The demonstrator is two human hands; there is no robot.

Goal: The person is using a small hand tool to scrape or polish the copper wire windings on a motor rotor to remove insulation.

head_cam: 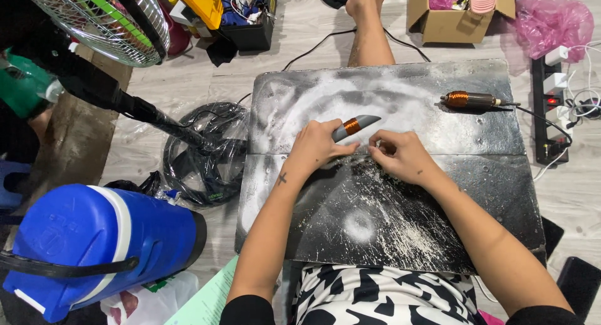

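Observation:
My left hand [316, 147] grips a small grey pointed piece [355, 125] with an orange copper-wire band around its middle, holding it over the dusty black work board [325, 93]. My right hand [400, 155] is just right of it, fingers curled and pinched together close to the piece's lower end; whether it holds a thin wire is too fine to tell. A rotary hand tool [471, 100] with a copper-coloured winding lies on the board at the upper right, its cable running off to the right.
A blue cooler jug [100, 243] lies at lower left, a fan [100, 21] and its black stand at upper left. A power strip [551, 109] sits right of the board. A cardboard box [454, 15] and pink bag [557, 25] are behind. My bare leg [369, 31] stretches past the board.

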